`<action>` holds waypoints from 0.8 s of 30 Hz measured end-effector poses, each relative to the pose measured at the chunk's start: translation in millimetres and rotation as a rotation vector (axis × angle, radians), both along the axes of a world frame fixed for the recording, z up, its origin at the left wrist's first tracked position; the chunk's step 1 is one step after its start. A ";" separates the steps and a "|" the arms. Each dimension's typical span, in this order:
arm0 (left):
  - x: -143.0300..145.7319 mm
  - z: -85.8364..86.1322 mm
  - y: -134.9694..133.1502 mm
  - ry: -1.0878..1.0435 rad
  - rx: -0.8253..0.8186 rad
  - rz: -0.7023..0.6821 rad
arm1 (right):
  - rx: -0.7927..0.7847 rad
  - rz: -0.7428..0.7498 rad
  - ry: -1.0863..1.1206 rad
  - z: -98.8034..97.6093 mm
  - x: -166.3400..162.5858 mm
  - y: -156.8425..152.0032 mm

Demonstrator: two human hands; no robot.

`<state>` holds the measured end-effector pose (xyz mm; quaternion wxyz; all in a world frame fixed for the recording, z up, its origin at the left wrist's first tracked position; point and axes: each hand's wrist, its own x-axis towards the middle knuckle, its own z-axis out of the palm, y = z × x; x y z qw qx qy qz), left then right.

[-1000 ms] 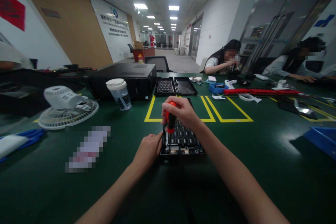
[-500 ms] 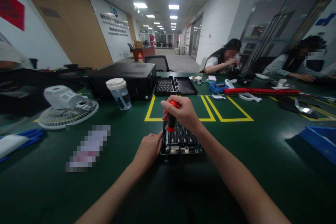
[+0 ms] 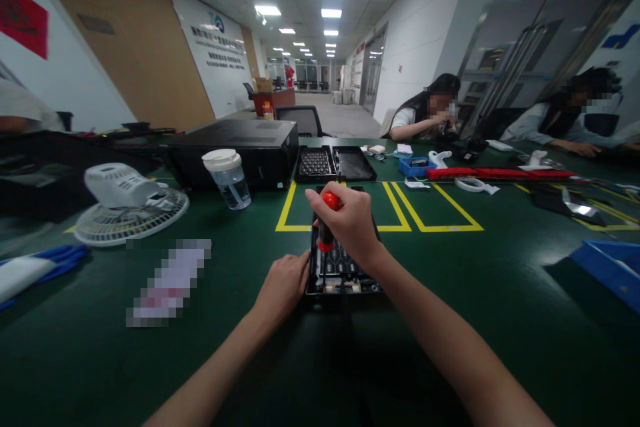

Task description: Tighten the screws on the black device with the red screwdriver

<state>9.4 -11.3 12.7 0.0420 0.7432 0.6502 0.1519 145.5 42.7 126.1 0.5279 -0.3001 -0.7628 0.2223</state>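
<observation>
My right hand (image 3: pixel 351 220) is wrapped round the red and black handle of a screwdriver (image 3: pixel 326 239). The screwdriver stands nearly upright, its thin shaft reaching down into the lower left part of a black case (image 3: pixel 344 265). Rows of rounded dark cells fill the case's tray, and small light-coloured parts lie along its near edge. My fingers and forearm cover the case's upper and right parts. Against the left side of the case, my left hand (image 3: pixel 285 283) grips its edge with fingers bent together. The exact tip contact is too small to make out.
Ahead lies another open black case (image 3: pixel 316 164) beside a big black box (image 3: pixel 233 147). A lidded cup (image 3: pixel 227 180), a white fan (image 3: pixel 127 203) and a pixelated flat item (image 3: pixel 170 283) are leftward. Blue bins (image 3: pixel 613 270) are rightward. Co-workers sit across the table.
My right hand has turned a little round the screwdriver handle, its knuckles shifting slightly right. My left hand and the case have stayed in place.
</observation>
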 end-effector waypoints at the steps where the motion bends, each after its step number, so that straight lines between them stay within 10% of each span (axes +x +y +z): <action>1: 0.0 0.1 -0.2 0.001 0.004 0.000 | 0.027 -0.037 -0.010 -0.4 -0.7 -0.7; 24: -1.4 -3.1 1.2 0.029 0.028 -0.019 | 0.326 -0.262 -0.181 -12.4 -8.4 -2.1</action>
